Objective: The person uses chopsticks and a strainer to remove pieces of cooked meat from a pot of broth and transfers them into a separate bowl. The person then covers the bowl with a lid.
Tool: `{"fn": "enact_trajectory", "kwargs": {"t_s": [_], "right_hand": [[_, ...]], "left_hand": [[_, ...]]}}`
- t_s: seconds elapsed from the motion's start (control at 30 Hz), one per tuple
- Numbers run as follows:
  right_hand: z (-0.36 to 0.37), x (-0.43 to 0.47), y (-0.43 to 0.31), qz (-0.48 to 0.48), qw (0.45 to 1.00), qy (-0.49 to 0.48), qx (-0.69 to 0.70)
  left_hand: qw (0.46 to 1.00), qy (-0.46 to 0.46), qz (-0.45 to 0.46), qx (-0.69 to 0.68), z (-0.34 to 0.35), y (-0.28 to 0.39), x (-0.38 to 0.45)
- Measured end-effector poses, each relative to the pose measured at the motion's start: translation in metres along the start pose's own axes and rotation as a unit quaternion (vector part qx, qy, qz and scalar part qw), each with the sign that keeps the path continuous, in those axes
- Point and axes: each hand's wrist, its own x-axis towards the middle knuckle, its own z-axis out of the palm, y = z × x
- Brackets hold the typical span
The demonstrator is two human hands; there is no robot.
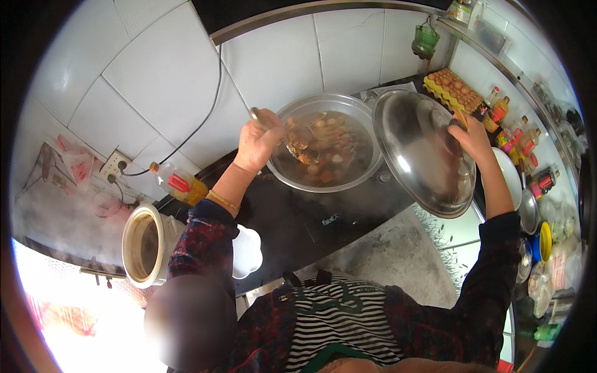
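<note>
Food in brown broth (338,154), with orange and pale chunks, fills a wide metal pan (322,187) on the black stovetop. My left hand (258,144) is closed around the metal handle of a ladle or skimmer (258,116) at the pan's left rim. The utensil's head lies among the food; brown pieces (301,142) sit at it, and its exact shape is hidden. To the right, a domed metal lid (415,149) is tilted on edge beside the pan. My right hand (472,135) grips the lid's handle (461,118).
A white lobed bowl (247,252), a cream pot (140,247) and an oil bottle (179,183) stand left. A carton of eggs (452,88), several bottles (496,114) and a white plate (508,177) line the right. Steam drifts at left. A blurred round shape (191,321) covers the lower left.
</note>
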Motion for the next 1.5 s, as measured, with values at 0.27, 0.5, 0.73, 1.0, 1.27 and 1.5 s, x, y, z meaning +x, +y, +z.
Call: {"fn": "enact_trajectory", "kwargs": {"t_s": [0.27,0.5,0.73,1.0,1.27,1.5], "right_hand": [[-0.011,-0.027,0.036,0.057,0.998,-0.007,-0.019],[-0.011,-0.038,0.057,0.064,0.998,0.015,-0.010],[-0.012,-0.033,0.045,0.064,0.998,0.005,-0.018],[-0.004,-0.019,0.019,0.033,0.999,-0.006,-0.003],[0.004,-0.011,0.002,-0.063,0.997,-0.003,0.047],[0.012,-0.005,-0.052,-0.032,0.997,-0.049,0.058]], "left_hand": [[0.953,-0.158,0.081,0.244,0.047,-0.001,0.033],[0.854,-0.218,0.289,0.374,0.060,0.011,0.029],[0.883,-0.175,0.279,0.334,0.048,0.019,0.017],[0.995,0.049,0.060,-0.062,-0.002,0.019,-0.005],[0.927,0.242,0.085,-0.273,-0.073,0.029,-0.102],[0.900,0.345,0.121,-0.236,-0.113,0.028,-0.233]]}}
